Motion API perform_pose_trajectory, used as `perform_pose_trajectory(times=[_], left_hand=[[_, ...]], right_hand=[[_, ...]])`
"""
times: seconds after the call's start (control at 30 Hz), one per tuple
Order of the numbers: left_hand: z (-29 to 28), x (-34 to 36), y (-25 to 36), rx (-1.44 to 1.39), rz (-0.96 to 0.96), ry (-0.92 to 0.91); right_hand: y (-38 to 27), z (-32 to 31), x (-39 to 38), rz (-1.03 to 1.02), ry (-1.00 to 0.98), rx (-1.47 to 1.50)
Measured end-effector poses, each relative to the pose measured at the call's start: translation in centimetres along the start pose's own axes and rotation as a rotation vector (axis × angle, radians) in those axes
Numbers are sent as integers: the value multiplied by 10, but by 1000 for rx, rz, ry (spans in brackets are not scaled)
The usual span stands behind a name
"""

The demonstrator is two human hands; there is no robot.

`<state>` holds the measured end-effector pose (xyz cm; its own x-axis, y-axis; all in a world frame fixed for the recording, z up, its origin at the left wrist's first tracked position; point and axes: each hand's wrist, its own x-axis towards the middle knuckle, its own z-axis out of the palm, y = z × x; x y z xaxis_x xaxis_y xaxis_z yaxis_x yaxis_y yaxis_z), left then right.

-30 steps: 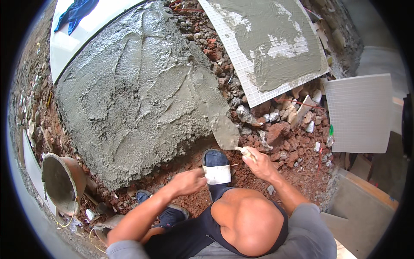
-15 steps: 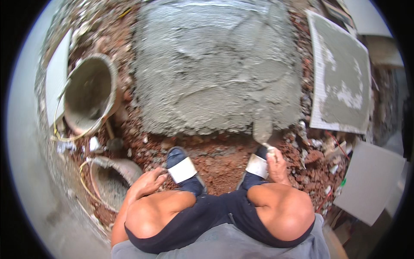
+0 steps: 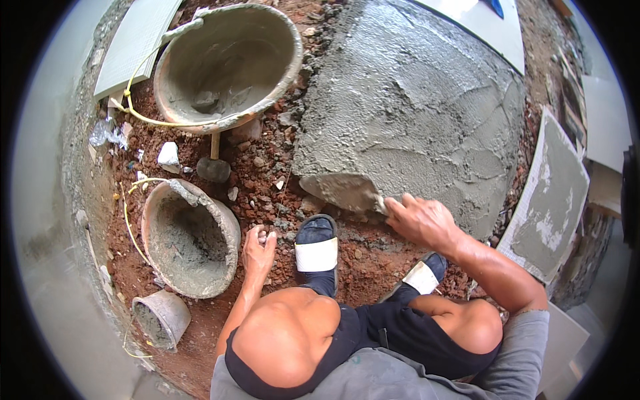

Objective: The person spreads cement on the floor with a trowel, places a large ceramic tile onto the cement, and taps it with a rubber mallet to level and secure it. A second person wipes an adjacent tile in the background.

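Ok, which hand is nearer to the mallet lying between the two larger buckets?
Left. The left hand is apart from the mallet, closer to the body and slightly right of it; the right hand is much farther right, holding the trowel.

- We see only a short bit of handle on the trowel [image 3: 343, 191]; the right hand [image 3: 423, 223] covers the rest.
- We cannot tell whether the left hand [image 3: 259, 250] encloses anything.
- We lose the mallet [image 3: 213, 169] handle's end behind the large bucket [image 3: 267, 40].
- We find the blue item [image 3: 494, 7], upper right, cut off by the top edge.
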<state>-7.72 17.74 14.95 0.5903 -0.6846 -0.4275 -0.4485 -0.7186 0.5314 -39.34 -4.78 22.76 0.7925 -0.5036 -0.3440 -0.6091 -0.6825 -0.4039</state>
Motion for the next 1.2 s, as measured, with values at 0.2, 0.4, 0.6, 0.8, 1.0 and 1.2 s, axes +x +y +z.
perform_pose_trajectory(times=[0.2,0.4,0.6,0.8,1.0,1.2], left_hand=[[14,15,-15,70,85,-71],[11,16,-20,36,209,3],[14,11,-19,-39,218,10],[17,9,-17,-114,96,-15],[20,9,-15,-180,19,14],[16,12,-19,-190,-73,7]], right_hand=[[1,-33,65,41,1,-140],[11,-46,56,150,-187,-142],[32,-39,73,166,29,-114],[49,-63,50,397,-207,207],[41,-62,45,301,-169,134],[53,-71,38,480,-187,173]])
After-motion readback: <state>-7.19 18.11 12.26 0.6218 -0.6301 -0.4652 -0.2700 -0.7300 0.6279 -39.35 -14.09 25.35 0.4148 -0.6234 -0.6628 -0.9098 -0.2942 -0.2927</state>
